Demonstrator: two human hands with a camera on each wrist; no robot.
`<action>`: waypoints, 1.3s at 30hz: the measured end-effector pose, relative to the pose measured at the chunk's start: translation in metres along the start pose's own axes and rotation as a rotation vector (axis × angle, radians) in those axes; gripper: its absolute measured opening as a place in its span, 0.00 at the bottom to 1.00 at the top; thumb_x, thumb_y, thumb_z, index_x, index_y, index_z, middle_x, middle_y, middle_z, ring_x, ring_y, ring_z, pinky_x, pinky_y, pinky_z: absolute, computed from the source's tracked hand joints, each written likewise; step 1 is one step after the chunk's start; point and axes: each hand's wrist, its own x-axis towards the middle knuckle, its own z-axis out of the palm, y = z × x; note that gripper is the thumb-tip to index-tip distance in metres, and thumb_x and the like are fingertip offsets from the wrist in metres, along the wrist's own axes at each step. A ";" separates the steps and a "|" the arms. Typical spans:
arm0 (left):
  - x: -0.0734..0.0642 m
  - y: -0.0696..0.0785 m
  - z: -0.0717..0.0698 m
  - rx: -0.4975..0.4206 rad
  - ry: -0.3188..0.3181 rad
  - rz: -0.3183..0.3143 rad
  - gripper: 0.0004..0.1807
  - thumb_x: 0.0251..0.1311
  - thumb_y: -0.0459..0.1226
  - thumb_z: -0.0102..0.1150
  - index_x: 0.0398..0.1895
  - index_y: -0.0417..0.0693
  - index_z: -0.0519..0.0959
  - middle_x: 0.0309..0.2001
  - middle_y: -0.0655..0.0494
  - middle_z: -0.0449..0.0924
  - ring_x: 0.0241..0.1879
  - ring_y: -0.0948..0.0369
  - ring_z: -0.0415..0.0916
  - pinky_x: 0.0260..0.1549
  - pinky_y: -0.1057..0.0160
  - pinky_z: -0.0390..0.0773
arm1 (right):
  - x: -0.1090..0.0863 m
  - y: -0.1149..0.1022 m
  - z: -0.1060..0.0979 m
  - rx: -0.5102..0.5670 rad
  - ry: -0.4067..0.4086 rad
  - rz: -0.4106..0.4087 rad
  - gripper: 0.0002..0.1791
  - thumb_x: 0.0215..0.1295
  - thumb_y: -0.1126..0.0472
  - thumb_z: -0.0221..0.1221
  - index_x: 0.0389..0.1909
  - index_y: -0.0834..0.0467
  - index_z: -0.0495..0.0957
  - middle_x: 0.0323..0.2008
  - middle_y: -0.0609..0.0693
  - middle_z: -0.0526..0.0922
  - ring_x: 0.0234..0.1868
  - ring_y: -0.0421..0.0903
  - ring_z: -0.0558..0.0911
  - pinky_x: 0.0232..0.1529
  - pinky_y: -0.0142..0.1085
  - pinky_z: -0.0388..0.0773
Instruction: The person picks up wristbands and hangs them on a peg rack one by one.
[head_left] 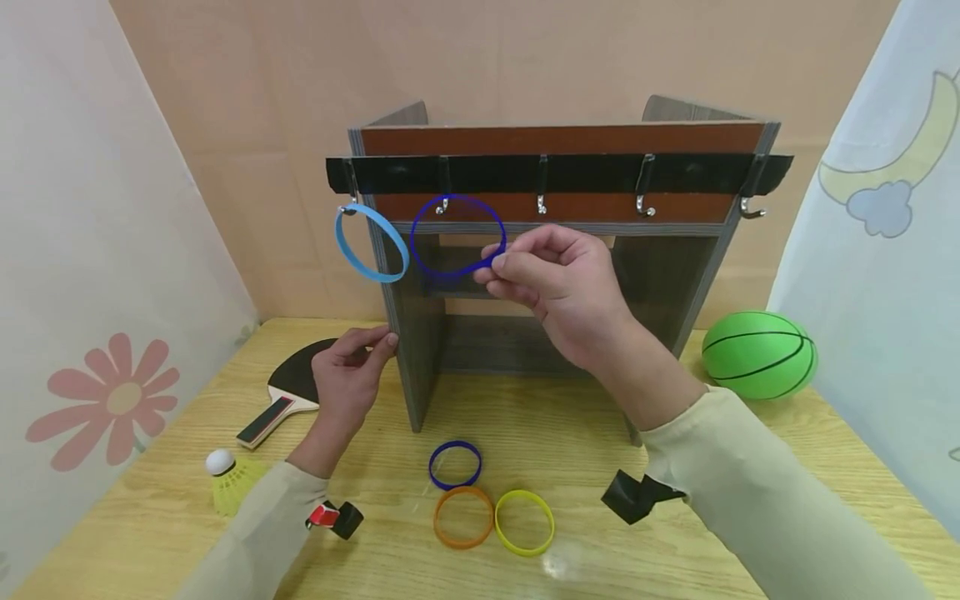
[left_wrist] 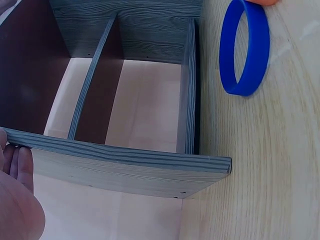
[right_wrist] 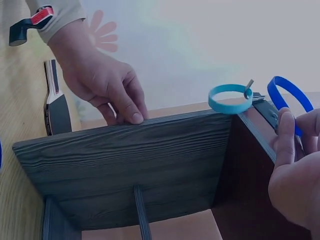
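Wood-grain table (head_left: pixel 573 467); right hand (head_left: pixel 566 279) pinching blue band (right_wrist: pixel 296 88), left hand (head_left: pixel 347 377) pinching rack edge (head_left: pixel 404 375).

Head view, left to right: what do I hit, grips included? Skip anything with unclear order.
shuttlecock → paddle → left grip → held blue band → right grip → green ball

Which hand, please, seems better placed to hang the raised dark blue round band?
Probably the right hand: it pinches that band near a curved silver hook; the left hand holds the grey wood-grained rack.
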 end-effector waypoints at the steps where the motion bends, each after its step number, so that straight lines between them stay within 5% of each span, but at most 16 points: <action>1: 0.000 0.000 0.000 0.004 -0.002 0.000 0.04 0.54 0.18 0.59 0.33 0.21 0.80 0.28 0.44 0.80 0.22 0.65 0.77 0.25 0.70 0.79 | 0.002 0.000 0.001 0.005 0.001 -0.003 0.09 0.60 0.80 0.56 0.27 0.65 0.78 0.35 0.64 0.80 0.30 0.50 0.85 0.39 0.38 0.82; 13: 0.001 -0.001 0.000 0.018 -0.009 0.014 0.05 0.53 0.18 0.60 0.33 0.23 0.81 0.28 0.50 0.81 0.22 0.64 0.77 0.26 0.70 0.80 | 0.011 0.009 0.003 0.025 0.068 0.009 0.07 0.60 0.78 0.58 0.26 0.66 0.79 0.34 0.63 0.81 0.31 0.51 0.85 0.40 0.39 0.81; 20: 0.000 -0.001 -0.001 0.014 -0.001 0.014 0.06 0.55 0.22 0.62 0.33 0.23 0.81 0.28 0.42 0.80 0.21 0.65 0.77 0.23 0.72 0.78 | 0.010 0.016 0.000 0.017 0.095 0.046 0.07 0.59 0.78 0.59 0.26 0.66 0.79 0.32 0.62 0.82 0.31 0.51 0.85 0.40 0.39 0.82; 30: 0.003 0.011 0.002 0.057 -0.007 0.020 0.07 0.49 0.11 0.55 0.32 0.18 0.78 0.27 0.35 0.78 0.20 0.68 0.75 0.20 0.75 0.75 | 0.008 0.023 -0.003 -0.119 0.077 0.091 0.01 0.60 0.74 0.61 0.31 0.67 0.79 0.32 0.61 0.83 0.35 0.53 0.85 0.45 0.43 0.80; 39: 0.004 0.025 0.007 0.012 -0.018 0.011 0.05 0.50 0.12 0.55 0.31 0.16 0.76 0.26 0.36 0.78 0.19 0.68 0.74 0.18 0.75 0.73 | -0.011 0.033 -0.022 -0.208 0.093 0.175 0.08 0.58 0.70 0.64 0.35 0.70 0.77 0.34 0.59 0.83 0.37 0.54 0.84 0.45 0.44 0.80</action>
